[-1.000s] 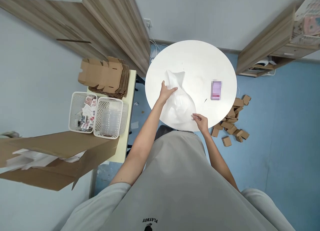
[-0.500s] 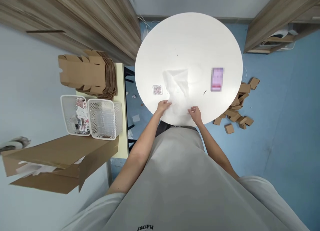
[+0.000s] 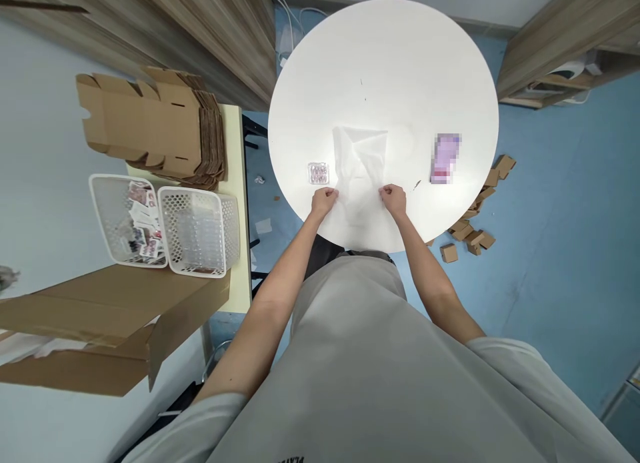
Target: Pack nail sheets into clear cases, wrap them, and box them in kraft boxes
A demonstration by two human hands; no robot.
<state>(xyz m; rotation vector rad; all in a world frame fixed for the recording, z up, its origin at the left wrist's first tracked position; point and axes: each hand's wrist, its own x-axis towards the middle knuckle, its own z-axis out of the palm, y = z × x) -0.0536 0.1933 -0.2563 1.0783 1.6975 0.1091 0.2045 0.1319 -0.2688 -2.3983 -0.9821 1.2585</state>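
A thin, translucent white sheet lies creased on the round white table, its near part blending into the tabletop. At its left edge my left hand is closed, fingertips pinched on the sheet. My right hand pinches the opposite edge, level with the left one. Just beyond my left hand sits a small clear case with rows of small pinkish pieces inside. A purple, pixelated phone-like rectangle lies farther right on the table.
On a side table at left are a stack of flat cardboard boxes and two white baskets, one with printed cards, one with clear plastic cases. A large open carton stands nearby. Small brown boxes lie on the floor at right.
My right hand has moved forward and now pinches the sheet's right edge. The sheet's far end lies flatter and squarer. The camera view has shifted slightly.
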